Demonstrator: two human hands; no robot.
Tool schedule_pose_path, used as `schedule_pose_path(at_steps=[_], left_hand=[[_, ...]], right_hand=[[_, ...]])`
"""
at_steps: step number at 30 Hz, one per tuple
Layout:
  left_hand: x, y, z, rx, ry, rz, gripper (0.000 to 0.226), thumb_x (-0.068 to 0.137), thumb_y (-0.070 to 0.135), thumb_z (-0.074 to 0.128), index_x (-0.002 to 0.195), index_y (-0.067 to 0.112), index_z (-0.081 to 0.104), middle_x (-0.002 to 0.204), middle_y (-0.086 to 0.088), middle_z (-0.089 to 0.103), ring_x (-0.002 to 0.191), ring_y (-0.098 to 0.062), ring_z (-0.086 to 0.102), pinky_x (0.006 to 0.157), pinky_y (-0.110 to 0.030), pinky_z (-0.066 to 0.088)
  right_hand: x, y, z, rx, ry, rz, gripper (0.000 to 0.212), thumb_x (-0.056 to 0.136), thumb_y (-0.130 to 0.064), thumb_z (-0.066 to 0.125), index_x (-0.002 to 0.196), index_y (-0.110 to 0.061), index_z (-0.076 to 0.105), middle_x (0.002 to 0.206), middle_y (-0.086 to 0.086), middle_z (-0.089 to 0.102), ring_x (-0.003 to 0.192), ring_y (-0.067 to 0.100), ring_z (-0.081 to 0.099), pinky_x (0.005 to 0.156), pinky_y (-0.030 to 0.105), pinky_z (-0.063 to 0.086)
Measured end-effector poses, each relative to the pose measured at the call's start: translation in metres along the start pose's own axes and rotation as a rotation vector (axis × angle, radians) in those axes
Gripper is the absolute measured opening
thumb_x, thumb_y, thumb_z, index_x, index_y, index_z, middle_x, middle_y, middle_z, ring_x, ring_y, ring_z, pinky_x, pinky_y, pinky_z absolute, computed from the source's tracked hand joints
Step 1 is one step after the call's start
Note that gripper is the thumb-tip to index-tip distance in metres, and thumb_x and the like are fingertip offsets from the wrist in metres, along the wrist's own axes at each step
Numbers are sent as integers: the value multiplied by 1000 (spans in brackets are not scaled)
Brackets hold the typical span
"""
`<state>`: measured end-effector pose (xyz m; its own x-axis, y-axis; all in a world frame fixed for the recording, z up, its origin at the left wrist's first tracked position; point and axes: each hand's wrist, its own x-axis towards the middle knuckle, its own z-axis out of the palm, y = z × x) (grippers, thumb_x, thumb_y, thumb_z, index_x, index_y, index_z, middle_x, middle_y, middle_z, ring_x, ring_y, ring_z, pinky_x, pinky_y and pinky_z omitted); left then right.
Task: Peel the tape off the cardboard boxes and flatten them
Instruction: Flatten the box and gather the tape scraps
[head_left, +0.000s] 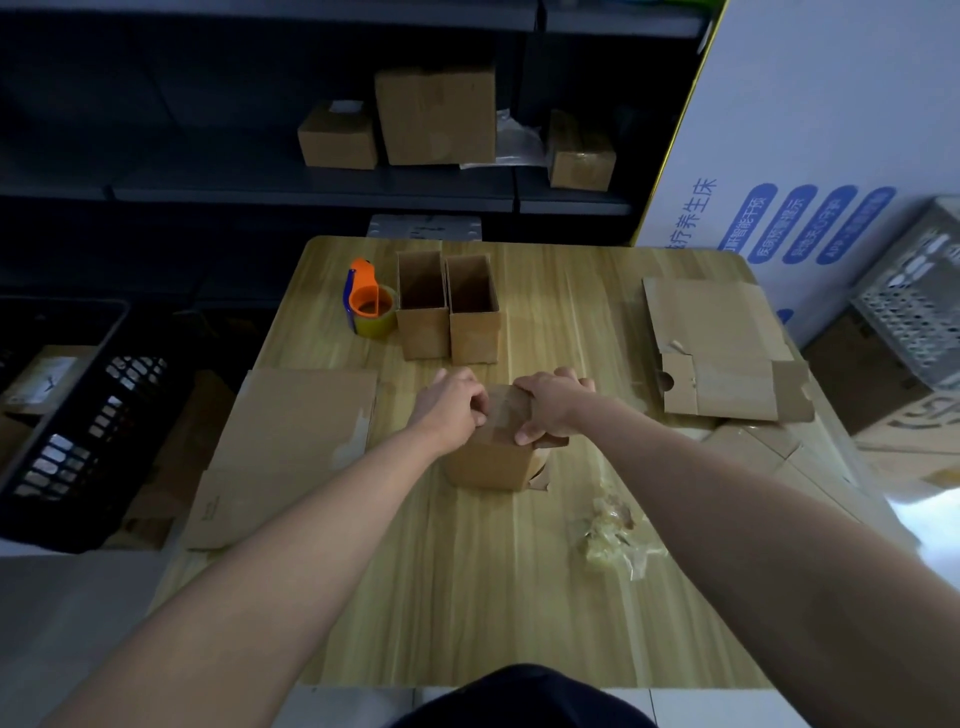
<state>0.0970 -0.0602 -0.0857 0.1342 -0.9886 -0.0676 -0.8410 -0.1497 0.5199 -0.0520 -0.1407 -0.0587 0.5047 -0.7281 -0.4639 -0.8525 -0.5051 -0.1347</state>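
A small taped cardboard box (488, 462) stands upright in the middle of the wooden table (467, 597). My right hand (553, 405) grips its top edge from the right, thumb down on the near face. My left hand (451, 408) is at the top left of the box with its fingers curled, pinching at the clear tape (501, 413) across the top. Two open-topped cardboard boxes (448, 306) stand side by side farther back. Flattened cardboard lies at the left (291, 447) and at the right (722, 343).
An orange tape dispenser (369, 304) sits left of the open boxes. A crumpled wad of peeled tape (613, 530) lies at the right front. A black crate (67, 415) stands on the floor at left. Shelves behind hold several closed boxes (436, 117).
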Motion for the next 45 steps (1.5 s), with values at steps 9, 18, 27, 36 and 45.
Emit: schedule_pose_path(at_steps=[9,18,27,36,45], left_hand=[[5,2,-9,64,-72,78,46,75,46,72,115,26,60,103,11,50,95,-9,40,86,-34,41],[14,13,-6,186,-71,167,29,76,38,69,90,24,48,95,5,52,95,-18,49,84,-36,43],[14,7,1,107,-22,178,14,83,9,57,91,20,55,98,4,53,102,-21,51,87,-38,45],[9,-23,0,115,-301,93,111,61,41,83,148,36,13,150,4,19,139,-22,13,110,-50,21],[11,-34,-24,-986,-354,-633,50,69,50,75,105,20,58,108,-9,61,96,-23,59,70,-32,53]], right_hand=[[-4,-4,-3,-9,1,43,79,72,-53,73,140,-34,37,133,-2,49,126,29,29,97,46,28],[-7,-6,-3,15,-5,57,81,75,-47,73,143,-31,32,139,0,43,128,31,28,101,49,26],[-9,-3,3,54,22,59,85,75,-46,73,145,-31,28,143,0,38,130,32,27,104,52,24],[-12,3,7,230,76,142,98,77,-49,70,151,-24,10,154,7,20,139,37,20,109,56,24],[-33,38,7,784,132,128,86,80,-55,65,147,-13,30,144,9,42,128,26,43,102,39,38]])
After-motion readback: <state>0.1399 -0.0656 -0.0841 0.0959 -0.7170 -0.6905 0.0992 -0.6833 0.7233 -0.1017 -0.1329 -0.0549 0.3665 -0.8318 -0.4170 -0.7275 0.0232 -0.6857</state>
